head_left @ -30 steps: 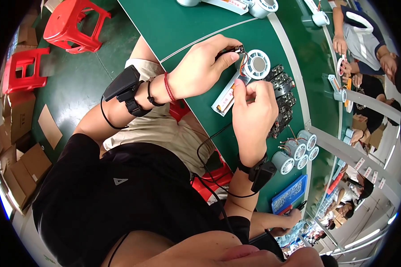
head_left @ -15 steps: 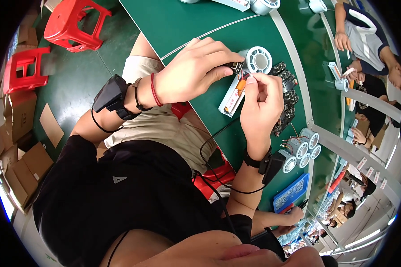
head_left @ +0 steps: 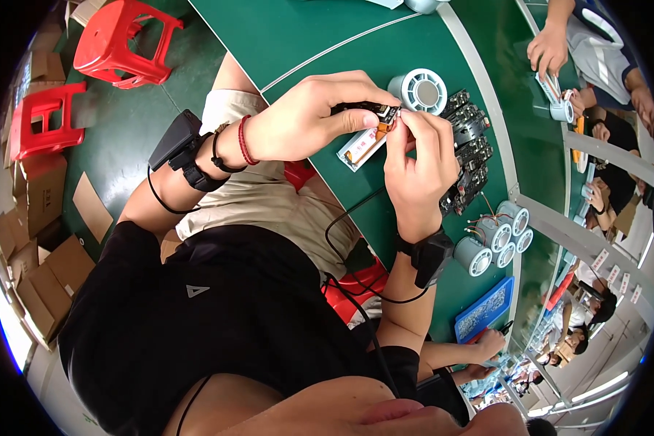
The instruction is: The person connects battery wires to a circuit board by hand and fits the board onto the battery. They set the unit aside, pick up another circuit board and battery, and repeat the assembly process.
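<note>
A small black circuit board [head_left: 386, 112] is pinched between the thumb and fingers of my left hand [head_left: 316, 116]. The fingertips of my right hand [head_left: 423, 171] are closed at the board's end on what looks like a small wire plug, mostly hidden by the fingers. Beneath both hands lies a pale blue fan housing [head_left: 421, 91] with a round grille. Its open handle, holding a white-labelled battery [head_left: 361, 147] with an orange end, sticks out toward me. Just right of the grille several black circuit boards [head_left: 465, 149] lie in a row.
On the green table [head_left: 320, 33], several grey-blue round fan heads [head_left: 494, 236] with wires stand beyond my right wrist. Farther right are a blue tray [head_left: 485, 309] and another person's hand [head_left: 490, 344]. Red stools [head_left: 123, 43] stand at left. Co-workers sit across the table.
My right fingertips have moved from beside the battery up to the board's end. The board shows more clearly in my left hand, and the handle lies more to the left.
</note>
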Demonstrator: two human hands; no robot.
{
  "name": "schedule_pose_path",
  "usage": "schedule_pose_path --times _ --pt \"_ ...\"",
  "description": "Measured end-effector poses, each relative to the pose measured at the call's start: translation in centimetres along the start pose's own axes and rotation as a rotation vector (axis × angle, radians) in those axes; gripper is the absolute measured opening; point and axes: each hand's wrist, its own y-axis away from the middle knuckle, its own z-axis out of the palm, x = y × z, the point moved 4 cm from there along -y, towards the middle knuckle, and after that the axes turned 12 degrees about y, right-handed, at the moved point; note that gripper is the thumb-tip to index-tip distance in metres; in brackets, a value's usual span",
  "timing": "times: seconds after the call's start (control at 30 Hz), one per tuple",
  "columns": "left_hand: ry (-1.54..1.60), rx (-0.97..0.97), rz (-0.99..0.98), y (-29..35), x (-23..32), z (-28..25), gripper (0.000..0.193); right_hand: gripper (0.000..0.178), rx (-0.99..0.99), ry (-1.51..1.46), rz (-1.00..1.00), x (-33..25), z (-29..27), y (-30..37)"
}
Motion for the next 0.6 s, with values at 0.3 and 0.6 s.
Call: schedule_pose_path --times 0.3,0.6 --pt "0.012 -0.035 -0.022 0.01 0.06 -0.24 0.03 0.017 0.036 0.141 -0.147 -0.54 -0.36 -0.21" --pt "0.002 -0.053 -0.08 -0.09 -0.52 -0.42 0.029 0.016 0.051 0.26 -0.199 -0.95 -0.22 0.03"
